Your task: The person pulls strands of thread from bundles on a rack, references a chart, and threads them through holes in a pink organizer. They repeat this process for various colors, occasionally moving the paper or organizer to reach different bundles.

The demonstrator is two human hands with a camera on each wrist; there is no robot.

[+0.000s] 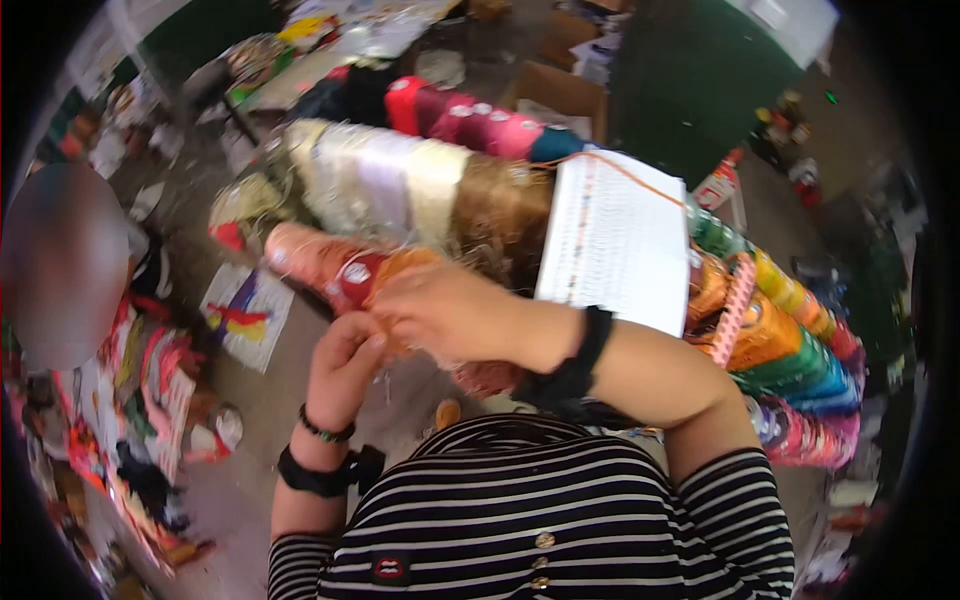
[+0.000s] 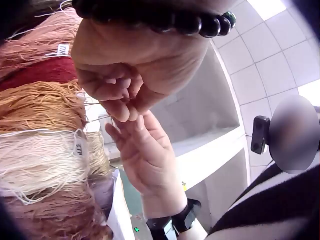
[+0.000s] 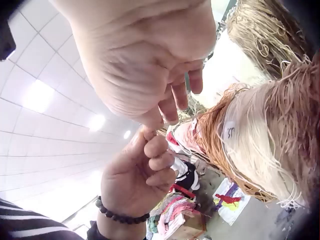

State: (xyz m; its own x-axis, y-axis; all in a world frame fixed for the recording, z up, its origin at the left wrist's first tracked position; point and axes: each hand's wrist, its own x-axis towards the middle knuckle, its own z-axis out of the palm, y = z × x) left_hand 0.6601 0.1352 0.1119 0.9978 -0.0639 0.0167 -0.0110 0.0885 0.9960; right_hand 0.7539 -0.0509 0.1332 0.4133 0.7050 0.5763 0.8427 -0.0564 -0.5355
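Note:
Orange thread in a hank (image 1: 404,268) hangs in the near row of skeins, between a dark red hank (image 2: 40,71) and a cream hank (image 2: 45,155). My left hand (image 1: 345,365) has its fingers curled and pinches a fine strand that runs from the orange hank. My right hand (image 1: 450,308) reaches across from the right, its thumb and fingertips meeting the left fingertips at the strand. The strand between the fingertips is mostly hidden. Both hands are just in front of the hanks in the left wrist view.
An open printed booklet (image 1: 620,235) lies over the skeins on the right, with an orange cord across it. Behind are cream and brown hanks (image 1: 500,200). More coloured skeins (image 1: 790,340) lie to the right. A person (image 1: 65,265) is at the left, beside piled cloth (image 1: 160,380).

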